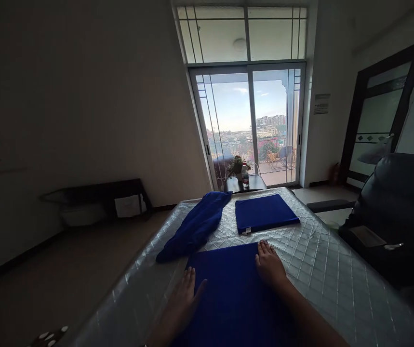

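A blue cloth (pixel 228 289) lies spread flat in front of me on a quilted, silvery surface (pixel 326 260). My left hand (pixel 185 296) rests on its left edge, fingers stretched out and thumb apart. At the far right corner of the same cloth, my right hand (pixel 270 262) lies flat with its fingers extended. Beyond my right hand is a neatly folded blue cloth (pixel 266 212) with a small white label at its near edge. A loosely bunched blue cloth (pixel 197 226) lies to the far left, touching or nearly touching the spread one.
Past the far edge stands a chair (pixel 230 184) with a potted plant (pixel 236 166) and a bottle (pixel 245 174), before a sliding glass door (pixel 228 111). A black leather armchair (pixel 402 202) is on the right. A dark low object (pixel 101 195) stands along the left wall.
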The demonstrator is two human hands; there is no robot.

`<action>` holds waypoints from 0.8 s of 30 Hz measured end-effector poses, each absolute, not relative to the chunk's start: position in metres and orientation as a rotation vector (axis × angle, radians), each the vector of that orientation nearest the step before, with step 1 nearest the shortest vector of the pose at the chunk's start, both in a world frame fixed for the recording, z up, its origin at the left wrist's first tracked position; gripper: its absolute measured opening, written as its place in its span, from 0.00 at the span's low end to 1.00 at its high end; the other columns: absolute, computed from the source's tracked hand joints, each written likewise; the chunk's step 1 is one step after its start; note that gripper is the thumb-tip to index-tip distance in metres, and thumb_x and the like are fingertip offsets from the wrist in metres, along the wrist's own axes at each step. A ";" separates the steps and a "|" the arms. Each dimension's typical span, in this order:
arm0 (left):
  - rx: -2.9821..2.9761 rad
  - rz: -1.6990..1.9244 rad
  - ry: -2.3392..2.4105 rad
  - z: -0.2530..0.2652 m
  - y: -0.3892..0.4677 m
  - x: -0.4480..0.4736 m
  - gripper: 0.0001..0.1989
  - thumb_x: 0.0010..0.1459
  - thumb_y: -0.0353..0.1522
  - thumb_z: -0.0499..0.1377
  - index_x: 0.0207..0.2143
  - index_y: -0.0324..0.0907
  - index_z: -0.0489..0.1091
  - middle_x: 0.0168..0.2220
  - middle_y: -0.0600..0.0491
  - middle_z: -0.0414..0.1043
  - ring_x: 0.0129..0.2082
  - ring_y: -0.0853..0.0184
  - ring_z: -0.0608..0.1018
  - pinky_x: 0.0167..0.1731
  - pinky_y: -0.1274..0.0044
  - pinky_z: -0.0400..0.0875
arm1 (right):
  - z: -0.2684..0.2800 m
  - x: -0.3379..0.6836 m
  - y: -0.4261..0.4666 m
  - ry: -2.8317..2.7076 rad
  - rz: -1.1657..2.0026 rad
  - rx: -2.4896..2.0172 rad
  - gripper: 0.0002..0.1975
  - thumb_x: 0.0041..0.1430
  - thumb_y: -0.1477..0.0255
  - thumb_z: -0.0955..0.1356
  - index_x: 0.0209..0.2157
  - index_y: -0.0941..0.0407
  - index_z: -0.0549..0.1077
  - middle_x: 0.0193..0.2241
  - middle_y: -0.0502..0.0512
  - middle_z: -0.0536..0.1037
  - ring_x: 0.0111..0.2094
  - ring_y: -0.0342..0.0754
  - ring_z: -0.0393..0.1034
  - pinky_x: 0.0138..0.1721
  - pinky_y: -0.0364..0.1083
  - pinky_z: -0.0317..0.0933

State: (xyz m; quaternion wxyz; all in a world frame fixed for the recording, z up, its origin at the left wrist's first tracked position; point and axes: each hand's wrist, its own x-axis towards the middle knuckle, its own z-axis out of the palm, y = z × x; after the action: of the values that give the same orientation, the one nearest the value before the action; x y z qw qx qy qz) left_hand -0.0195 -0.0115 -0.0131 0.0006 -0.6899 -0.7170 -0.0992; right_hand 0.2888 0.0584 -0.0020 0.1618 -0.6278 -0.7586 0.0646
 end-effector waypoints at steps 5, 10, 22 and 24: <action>-2.400 -0.352 -2.076 0.001 0.005 0.037 0.40 0.67 0.53 0.39 0.70 0.36 0.51 0.73 0.41 0.48 0.73 0.55 0.52 0.70 0.59 0.54 | -0.002 0.291 0.058 -2.142 0.223 -1.756 0.31 0.69 0.68 0.52 0.69 0.67 0.52 0.71 0.64 0.51 0.73 0.52 0.42 0.71 0.53 0.39; -2.707 -0.445 -1.741 0.013 0.029 0.131 0.38 0.68 0.51 0.38 0.70 0.36 0.53 0.72 0.38 0.53 0.72 0.55 0.55 0.69 0.58 0.57 | -0.004 0.294 0.058 -2.163 0.217 -1.750 0.31 0.69 0.69 0.53 0.69 0.67 0.52 0.72 0.64 0.50 0.73 0.51 0.41 0.71 0.53 0.39; -2.543 -0.345 -1.886 -0.007 0.045 0.101 0.37 0.70 0.50 0.35 0.69 0.35 0.53 0.72 0.41 0.53 0.73 0.57 0.55 0.70 0.59 0.53 | -0.003 0.293 0.059 -2.142 0.261 -1.761 0.31 0.69 0.67 0.51 0.69 0.67 0.51 0.71 0.65 0.51 0.73 0.51 0.40 0.71 0.53 0.38; -2.456 -0.297 -1.972 -0.009 0.042 0.068 0.36 0.70 0.49 0.35 0.70 0.36 0.53 0.72 0.43 0.52 0.73 0.58 0.54 0.71 0.60 0.52 | -0.001 0.293 0.059 -2.149 0.265 -1.766 0.31 0.69 0.67 0.51 0.69 0.66 0.51 0.71 0.64 0.51 0.73 0.51 0.41 0.71 0.53 0.38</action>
State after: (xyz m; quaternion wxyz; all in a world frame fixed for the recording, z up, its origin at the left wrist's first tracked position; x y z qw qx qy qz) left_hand 0.0683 0.0423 -0.0093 -0.0108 -0.7763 -0.6233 -0.0939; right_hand 0.2930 0.0592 -0.0015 0.1730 -0.6226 -0.7575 0.0934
